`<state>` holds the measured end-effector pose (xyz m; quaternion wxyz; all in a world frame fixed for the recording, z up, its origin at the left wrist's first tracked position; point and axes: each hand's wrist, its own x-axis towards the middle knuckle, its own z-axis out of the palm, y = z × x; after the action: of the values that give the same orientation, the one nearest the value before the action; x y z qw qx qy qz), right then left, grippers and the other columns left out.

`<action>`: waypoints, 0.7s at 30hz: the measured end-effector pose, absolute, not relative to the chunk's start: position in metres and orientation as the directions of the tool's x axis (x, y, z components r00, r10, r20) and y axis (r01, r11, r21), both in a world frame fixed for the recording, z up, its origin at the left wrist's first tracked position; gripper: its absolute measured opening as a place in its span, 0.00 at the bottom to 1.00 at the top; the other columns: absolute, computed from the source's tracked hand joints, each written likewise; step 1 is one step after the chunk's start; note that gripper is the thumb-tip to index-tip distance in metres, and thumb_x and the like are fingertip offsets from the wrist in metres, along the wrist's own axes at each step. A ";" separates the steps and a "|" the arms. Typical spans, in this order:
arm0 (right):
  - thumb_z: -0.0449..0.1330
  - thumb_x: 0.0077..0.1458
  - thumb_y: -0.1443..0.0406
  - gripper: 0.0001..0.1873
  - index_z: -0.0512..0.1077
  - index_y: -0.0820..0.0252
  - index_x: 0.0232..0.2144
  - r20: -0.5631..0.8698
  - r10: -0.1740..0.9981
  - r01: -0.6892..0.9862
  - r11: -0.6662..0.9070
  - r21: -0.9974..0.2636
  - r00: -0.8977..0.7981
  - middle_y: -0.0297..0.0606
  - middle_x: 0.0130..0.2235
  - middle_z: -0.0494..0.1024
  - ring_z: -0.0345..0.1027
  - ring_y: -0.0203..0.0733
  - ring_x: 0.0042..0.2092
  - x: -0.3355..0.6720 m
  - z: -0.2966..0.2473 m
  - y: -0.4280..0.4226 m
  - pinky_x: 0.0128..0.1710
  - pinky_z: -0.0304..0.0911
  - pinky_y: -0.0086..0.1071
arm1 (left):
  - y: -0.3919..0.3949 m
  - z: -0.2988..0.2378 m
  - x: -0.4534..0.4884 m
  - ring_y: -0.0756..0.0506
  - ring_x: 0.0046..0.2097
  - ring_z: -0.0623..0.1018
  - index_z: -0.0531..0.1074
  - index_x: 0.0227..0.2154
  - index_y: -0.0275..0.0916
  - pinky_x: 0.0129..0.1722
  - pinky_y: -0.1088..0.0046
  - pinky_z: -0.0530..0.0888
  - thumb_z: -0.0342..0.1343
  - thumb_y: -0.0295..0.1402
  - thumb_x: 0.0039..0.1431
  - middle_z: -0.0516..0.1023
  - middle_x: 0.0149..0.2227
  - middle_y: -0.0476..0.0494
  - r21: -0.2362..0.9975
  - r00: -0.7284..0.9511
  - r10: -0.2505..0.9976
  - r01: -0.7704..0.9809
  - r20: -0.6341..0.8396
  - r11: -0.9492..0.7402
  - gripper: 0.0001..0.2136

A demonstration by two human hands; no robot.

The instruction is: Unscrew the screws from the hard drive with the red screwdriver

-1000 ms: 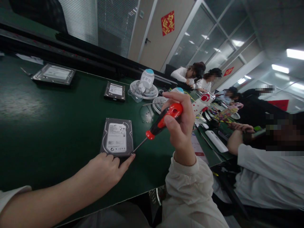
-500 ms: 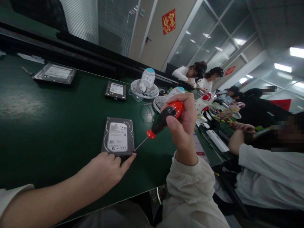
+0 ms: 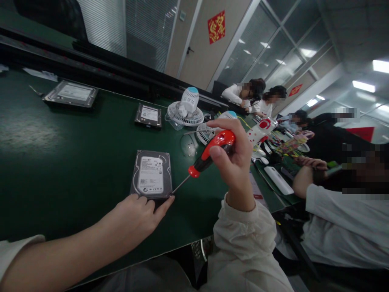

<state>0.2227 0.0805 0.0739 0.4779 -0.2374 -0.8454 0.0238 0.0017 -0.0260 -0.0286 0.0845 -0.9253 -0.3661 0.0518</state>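
A hard drive (image 3: 151, 174) with a white label lies flat on the green table, its near edge against my left hand (image 3: 138, 217). The fingers of that hand are bent along this edge, gripping it, while one finger stretches to the near right corner. My right hand (image 3: 234, 158) is wrapped round the red and black handle of a screwdriver (image 3: 202, 160). Its shaft slants down to the left, and the tip meets the drive's near right corner beside my outstretched finger. Whatever is under the tip is too small to make out.
Several tiny screws (image 3: 189, 150) lie beyond the drive. A smaller drive (image 3: 148, 115) and another hard drive (image 3: 71, 95) are farther back. White fans (image 3: 186, 111) stand at the table's far side. A person in a white shirt (image 3: 343, 227) sits close on the right.
My right hand has turned the screwdriver handle, so more red now faces up. The tip stays at the same corner. My left hand and the hard drive have not moved.
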 end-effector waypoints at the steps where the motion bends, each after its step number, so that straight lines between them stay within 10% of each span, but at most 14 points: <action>1: 0.61 0.63 0.50 0.18 0.74 0.52 0.49 0.806 0.424 0.394 0.881 -0.261 -0.414 0.35 0.42 0.76 0.67 0.38 0.37 0.222 0.074 0.080 0.34 0.68 0.36 | -0.026 -0.028 0.002 0.41 0.31 0.84 0.63 0.71 0.41 0.29 0.67 0.75 0.59 0.22 0.63 0.83 0.32 0.41 -0.197 0.730 0.683 0.665 -0.034 -0.720 0.33; 21: 0.58 0.63 0.49 0.23 0.64 0.52 0.55 0.758 0.475 0.344 0.874 -0.344 -0.448 0.33 0.38 0.70 0.65 0.38 0.34 0.221 0.067 0.085 0.32 0.66 0.38 | -0.026 -0.029 0.002 0.42 0.30 0.83 0.65 0.70 0.40 0.28 0.67 0.74 0.59 0.21 0.62 0.83 0.30 0.42 -0.200 0.734 0.679 0.664 -0.007 -0.720 0.33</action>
<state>0.2213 0.0849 0.0668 0.4668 -0.2412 -0.8479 0.0702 0.0022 -0.0256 -0.0291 0.0923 -0.9266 -0.3624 0.0401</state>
